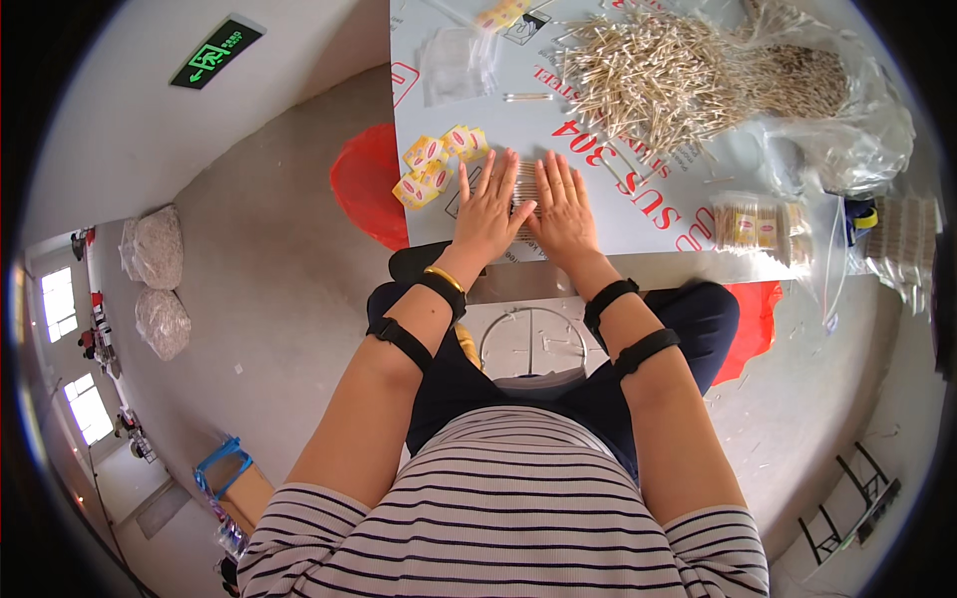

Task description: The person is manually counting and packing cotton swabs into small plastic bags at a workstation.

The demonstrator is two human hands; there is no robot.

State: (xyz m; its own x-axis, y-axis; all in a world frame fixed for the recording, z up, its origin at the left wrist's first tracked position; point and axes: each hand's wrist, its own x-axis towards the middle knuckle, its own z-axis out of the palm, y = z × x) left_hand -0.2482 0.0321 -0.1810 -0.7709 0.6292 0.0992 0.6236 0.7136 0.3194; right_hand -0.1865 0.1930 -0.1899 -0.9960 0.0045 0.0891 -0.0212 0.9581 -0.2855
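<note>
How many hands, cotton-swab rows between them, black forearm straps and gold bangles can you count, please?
Left hand and right hand: 2
Cotton-swab row: 1
Black forearm straps: 4
Gold bangle: 1
Total: 8

- The middle of the cotton swabs [527,184] is shown between the hands; their ends are covered by the left hand [485,214] and the right hand [564,214].
- The far side of the table [498,130] is cut off by the upper edge.
- The red bag [361,184] is partly hidden by the tabletop.
- The striped shirt [518,508] is cut off by the lower edge.
- The objects along the far left wall [102,344] are too small and blurred to be identified.
</note>
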